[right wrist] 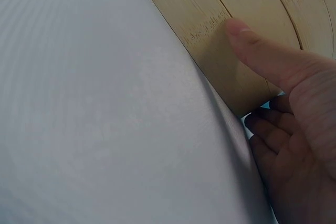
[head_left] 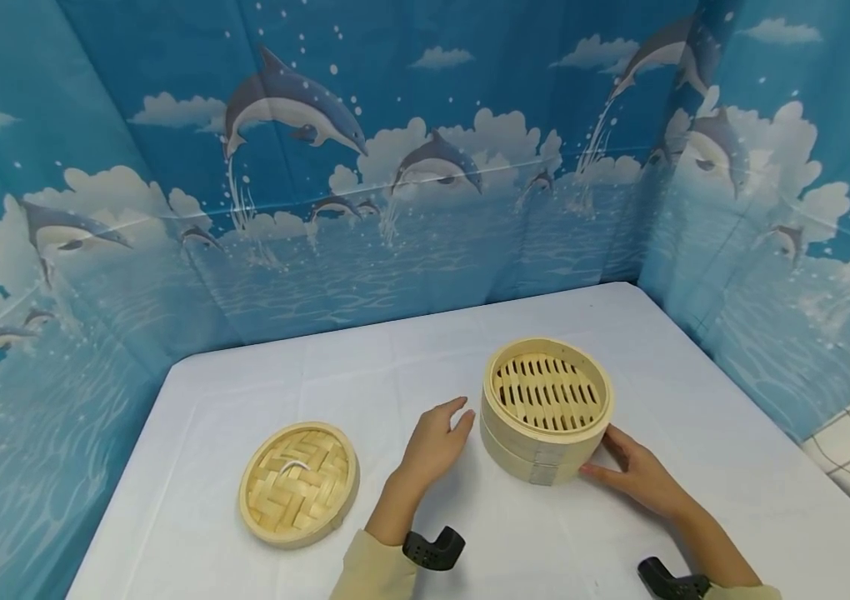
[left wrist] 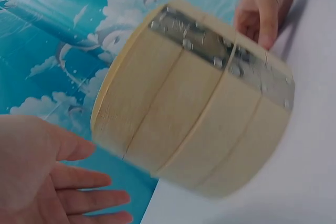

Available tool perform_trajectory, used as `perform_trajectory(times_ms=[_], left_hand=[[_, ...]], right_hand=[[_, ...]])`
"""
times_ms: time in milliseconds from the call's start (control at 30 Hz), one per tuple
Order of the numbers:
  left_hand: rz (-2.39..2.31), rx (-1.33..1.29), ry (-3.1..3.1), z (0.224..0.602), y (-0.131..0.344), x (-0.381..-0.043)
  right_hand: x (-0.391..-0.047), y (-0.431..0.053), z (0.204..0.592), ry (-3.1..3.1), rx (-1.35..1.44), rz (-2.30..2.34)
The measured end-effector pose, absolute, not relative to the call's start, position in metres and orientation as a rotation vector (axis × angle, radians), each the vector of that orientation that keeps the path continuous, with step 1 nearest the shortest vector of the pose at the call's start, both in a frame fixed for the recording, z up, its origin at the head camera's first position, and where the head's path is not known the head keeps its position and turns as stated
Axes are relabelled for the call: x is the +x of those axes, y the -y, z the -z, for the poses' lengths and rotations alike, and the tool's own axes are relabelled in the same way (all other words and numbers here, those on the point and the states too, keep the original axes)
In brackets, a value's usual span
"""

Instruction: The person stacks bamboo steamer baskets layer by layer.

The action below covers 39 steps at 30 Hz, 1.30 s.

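A round two-tier bamboo steamer (head_left: 518, 442) stands on the white table at centre right, its slatted upper base showing from above. Metal strips (left wrist: 197, 38) band the joints on its side. My right hand (head_left: 638, 477) holds the lower tier at its near right side. In the right wrist view the thumb (right wrist: 262, 53) lies along the bamboo wall, with the other fingers round by the bottom edge, partly hidden. On the steamer's left, my left hand (head_left: 434, 442) is held apart from the wall, fingers extended and holding nothing.
The woven bamboo lid (head_left: 301, 483) with a small white loop handle lies on the table left of my left arm. A white cloth (head_left: 395, 367) covers the table. Blue dolphin-print curtains (head_left: 425, 167) hang behind and at both sides.
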<state>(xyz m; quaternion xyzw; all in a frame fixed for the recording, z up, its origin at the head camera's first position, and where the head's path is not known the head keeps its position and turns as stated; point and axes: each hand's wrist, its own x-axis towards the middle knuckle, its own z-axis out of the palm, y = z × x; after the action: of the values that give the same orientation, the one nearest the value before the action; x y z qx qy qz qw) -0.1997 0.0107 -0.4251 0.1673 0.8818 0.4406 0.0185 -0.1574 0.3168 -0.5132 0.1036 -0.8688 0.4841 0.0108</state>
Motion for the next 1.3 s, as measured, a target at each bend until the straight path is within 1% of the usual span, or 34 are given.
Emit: perform_trajectory(times_ms=[133,267,633,900,1300], left_hand=[[-1.382,0.546,-2.774,0.429,0.022,-0.194],[-1.391,0.509,-2.811,0.431,0.056,-0.188],[-1.33,0.266,-2.935,0.437,0.135,-0.175],[-1.126,0.124,-3.11,0.44,0.175,-0.168],[-1.034,0.309,-3.146,0.441,0.208,-0.171]], right_hand=[[-0.158,-0.316,0.513,2.72,0.319,-1.505],[-0.159,-0.316,0.514,2.716,0.314,-1.488],[-0.158,-0.317,0.515,2.712,0.313,-1.494],[-0.157,-0.316,0.516,2.713,0.315,-1.479],[-0.158,-0.316,0.514,2.716,0.322,-1.507]])
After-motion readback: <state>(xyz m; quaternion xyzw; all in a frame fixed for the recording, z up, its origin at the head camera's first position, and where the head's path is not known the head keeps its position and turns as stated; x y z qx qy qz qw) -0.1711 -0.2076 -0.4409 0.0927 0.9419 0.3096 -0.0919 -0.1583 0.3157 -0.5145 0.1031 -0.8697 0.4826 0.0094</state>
